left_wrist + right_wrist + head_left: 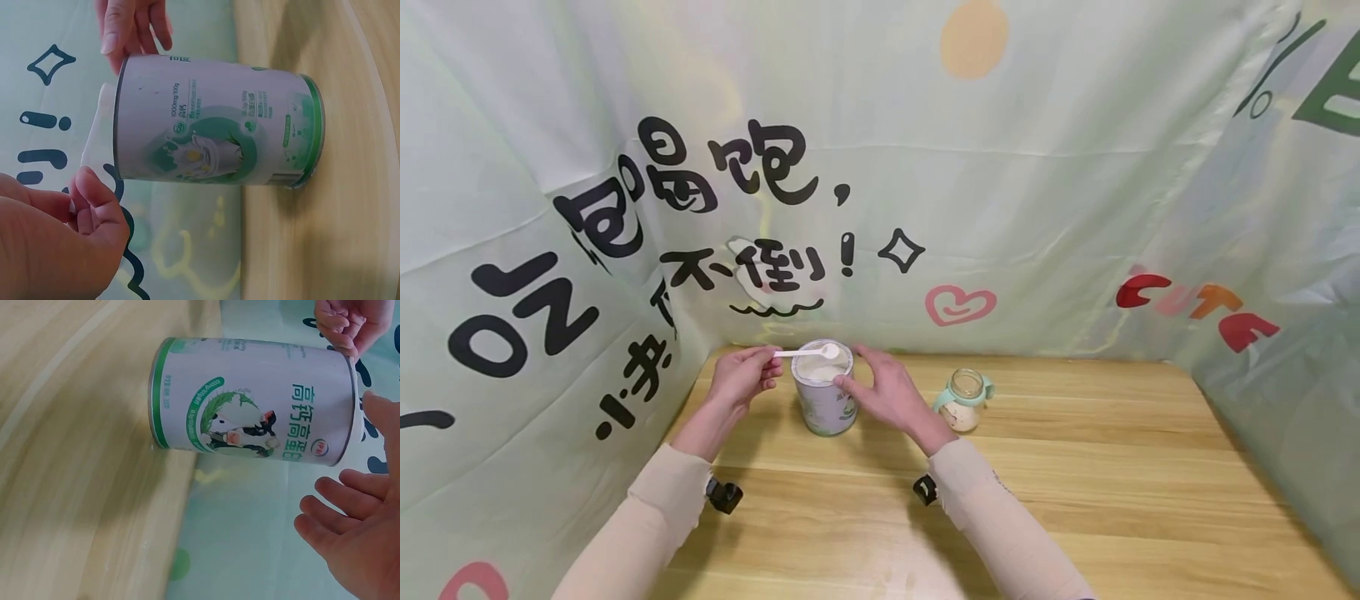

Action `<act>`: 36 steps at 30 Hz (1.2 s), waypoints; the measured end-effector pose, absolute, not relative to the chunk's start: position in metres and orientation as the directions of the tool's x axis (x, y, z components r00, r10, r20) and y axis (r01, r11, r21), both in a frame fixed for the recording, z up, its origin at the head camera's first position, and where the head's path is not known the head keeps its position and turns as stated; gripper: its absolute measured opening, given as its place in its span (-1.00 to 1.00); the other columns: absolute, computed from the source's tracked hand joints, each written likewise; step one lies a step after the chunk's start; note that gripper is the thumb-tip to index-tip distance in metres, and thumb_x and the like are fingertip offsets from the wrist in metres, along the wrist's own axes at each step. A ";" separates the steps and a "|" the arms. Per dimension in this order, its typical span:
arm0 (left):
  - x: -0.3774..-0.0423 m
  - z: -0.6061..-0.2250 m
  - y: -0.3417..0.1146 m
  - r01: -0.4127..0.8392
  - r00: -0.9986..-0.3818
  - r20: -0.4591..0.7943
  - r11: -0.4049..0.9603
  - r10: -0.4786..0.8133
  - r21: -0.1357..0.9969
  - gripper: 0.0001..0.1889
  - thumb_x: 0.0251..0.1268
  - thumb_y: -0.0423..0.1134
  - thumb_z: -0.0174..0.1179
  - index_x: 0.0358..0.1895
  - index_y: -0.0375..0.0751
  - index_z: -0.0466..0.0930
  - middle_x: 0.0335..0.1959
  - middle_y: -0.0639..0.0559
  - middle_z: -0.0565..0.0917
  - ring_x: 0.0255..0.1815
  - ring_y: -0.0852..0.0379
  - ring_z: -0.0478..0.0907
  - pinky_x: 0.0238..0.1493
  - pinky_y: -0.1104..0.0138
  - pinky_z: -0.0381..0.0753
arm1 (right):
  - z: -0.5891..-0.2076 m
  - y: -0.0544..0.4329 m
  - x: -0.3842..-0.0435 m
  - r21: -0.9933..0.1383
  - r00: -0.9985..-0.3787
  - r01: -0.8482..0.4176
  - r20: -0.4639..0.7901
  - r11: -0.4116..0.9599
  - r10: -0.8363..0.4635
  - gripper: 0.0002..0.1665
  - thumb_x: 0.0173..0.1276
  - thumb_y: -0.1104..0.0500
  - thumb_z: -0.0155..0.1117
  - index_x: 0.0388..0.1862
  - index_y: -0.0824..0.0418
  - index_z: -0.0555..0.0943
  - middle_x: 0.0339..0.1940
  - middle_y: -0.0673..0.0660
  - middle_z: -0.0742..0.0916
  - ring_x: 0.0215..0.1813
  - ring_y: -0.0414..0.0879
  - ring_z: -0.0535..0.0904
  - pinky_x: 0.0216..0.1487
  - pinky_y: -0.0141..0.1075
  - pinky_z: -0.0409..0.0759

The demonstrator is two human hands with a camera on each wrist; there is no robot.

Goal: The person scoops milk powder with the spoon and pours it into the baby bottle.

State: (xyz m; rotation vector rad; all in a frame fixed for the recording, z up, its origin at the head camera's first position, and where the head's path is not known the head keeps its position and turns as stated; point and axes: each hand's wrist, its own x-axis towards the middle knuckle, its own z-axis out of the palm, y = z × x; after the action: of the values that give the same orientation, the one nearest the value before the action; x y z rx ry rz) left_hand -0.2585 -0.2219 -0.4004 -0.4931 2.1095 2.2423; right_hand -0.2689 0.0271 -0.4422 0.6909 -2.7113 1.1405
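A milk powder can [827, 408] stands upright on the wooden table, its top uncovered with pale powder [818, 367] inside. Between thumb and fingers, my left hand [743, 377] pinches the handle of a white scoop [829, 351]. The scoop lies level across the can's mouth; whether it touches the rim I cannot tell. From the left wrist view, the scoop [97, 125] shows at the can's top edge. On the other side, my right hand [891, 390] is beside the rim with its fingers [340, 503] extended and spread, thumb near the top edge.
Right of the can stands a small glass bottle [964, 410] with a mint green handled collar, no cap, and pale powder in it. Printed cloth [1045, 208] hangs behind the table [1075, 467] and along both sides. Each wrist wears a small black camera [726, 497].
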 end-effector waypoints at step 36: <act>-0.266 -0.389 -0.171 -0.205 -0.971 -0.212 -0.070 -0.112 0.976 -0.62 0.63 -0.32 0.13 0.33 -0.49 0.54 -0.32 0.04 0.73 -0.35 0.27 0.66 -0.32 0.51 0.71 | -0.428 0.096 -0.261 -0.685 -0.924 -0.378 0.315 0.623 -0.215 -0.17 0.46 -0.14 0.40 0.55 0.24 0.43 0.51 0.24 0.56 0.54 0.18 0.46 0.60 0.10 0.42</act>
State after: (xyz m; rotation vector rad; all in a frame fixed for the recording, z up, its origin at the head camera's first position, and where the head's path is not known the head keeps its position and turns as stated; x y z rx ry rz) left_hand -0.2656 -0.1712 -0.3894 -0.3583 2.0973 2.2226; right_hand -0.2615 0.0965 -0.4283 0.4892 -2.6431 1.1857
